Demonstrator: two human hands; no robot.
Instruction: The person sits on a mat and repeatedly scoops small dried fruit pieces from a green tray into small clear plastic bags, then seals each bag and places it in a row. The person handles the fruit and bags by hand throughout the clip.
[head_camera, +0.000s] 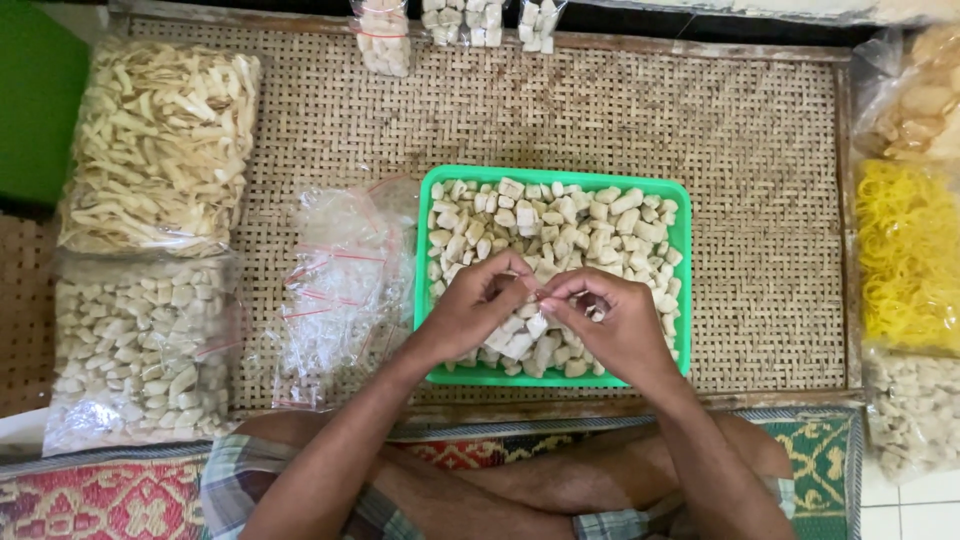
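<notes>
A green plastic tray (682, 225) full of small pale cracker chips sits on a woven mat in front of me. Both hands meet over its near half. My left hand (478, 308) and my right hand (612, 320) pinch the mouth of a small clear bag (525, 330) that holds several pale chips. The fingertips of both hands touch at the bag's top edge. Part of the bag is hidden under my fingers.
A pile of empty clear zip bags (340, 285) with red strips lies left of the tray. Two large bags of chips (160, 140) (140, 350) rest at the far left. At right lie yellow rubber bands (908, 255) and more bagged chips (915, 405). Small filled bags (385, 35) line the far edge.
</notes>
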